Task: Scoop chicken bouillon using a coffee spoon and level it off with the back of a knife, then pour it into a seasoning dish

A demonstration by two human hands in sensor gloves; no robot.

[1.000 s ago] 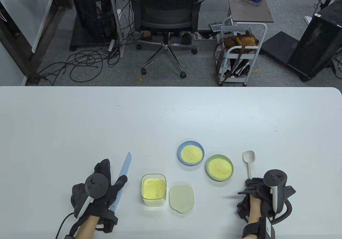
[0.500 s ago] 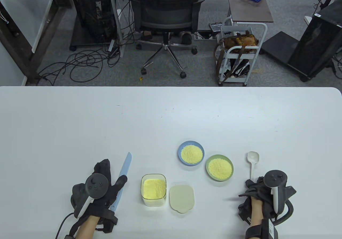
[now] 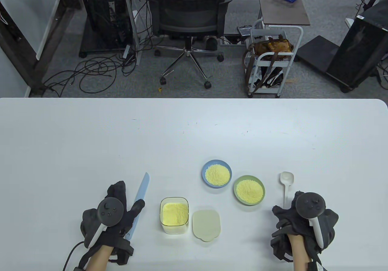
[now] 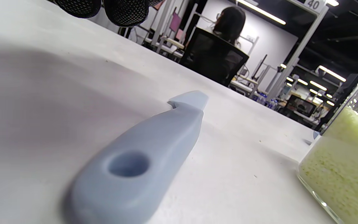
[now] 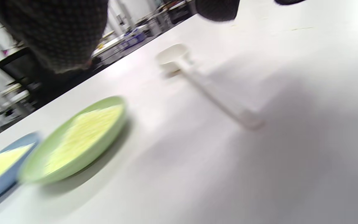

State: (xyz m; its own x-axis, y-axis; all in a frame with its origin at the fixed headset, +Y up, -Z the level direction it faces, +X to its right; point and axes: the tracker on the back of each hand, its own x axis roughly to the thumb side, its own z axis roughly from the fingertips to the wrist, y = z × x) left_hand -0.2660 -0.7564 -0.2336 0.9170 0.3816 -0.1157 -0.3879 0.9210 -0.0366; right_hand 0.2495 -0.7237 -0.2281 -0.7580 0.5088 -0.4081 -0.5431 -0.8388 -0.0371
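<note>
**Both tools down, 2 dishes already filled**

Looks late in the job, or between rounds. Blue dish (image 3: pixel 216 173) and green dish (image 3: pixel 249 190) each carrying a flat yellow mound of bouillon; cannot tell whether another scoop is due. If so, left to do: lift the spoon, dip into the jar, scrape level with the knife back, tip out.

Spoon (image 3: pixel 286 184) flat on the desk (image 3: pixel 194 131), bowl pointing away and empty, just beyond the right hand (image 3: pixel 304 225). Right wrist view, blurred: handle end bare on the desk, fingers (image 5: pixel 218 9) above it and not closed on anything. Loose and apart, holding nothing.

Knife (image 3: pixel 140 200) flat too, along the left hand (image 3: pixel 110 219), blade tip away. From above, fingers draped over the middle of it; left wrist view gives the handle end lying free with fingertips (image 4: pixel 126 11) hanging clear above. Resting rather than gripping, as far as can be told.

Materials and shapes:
- Bouillon (image 3: pixel 175 213): fine pale-yellow granules, dry and loose.
- Jar (image 3: pixel 174 215): clear, squarish, rounded corners, glassy wall, well filled, open.
- Lid (image 3: pixel 206 225): beige, matte, same rounded square, lying just right of the jar.
- Dishes: small, round, shallow, smooth glaze, nearly touching.
- Spoon: white, matte plastic, thin straight handle.
- Knife: pale blue plastic, thick rounded handle with 1 hole at the end, narrow blade.
- Desk: white, smooth, lightly scuffed.
</note>
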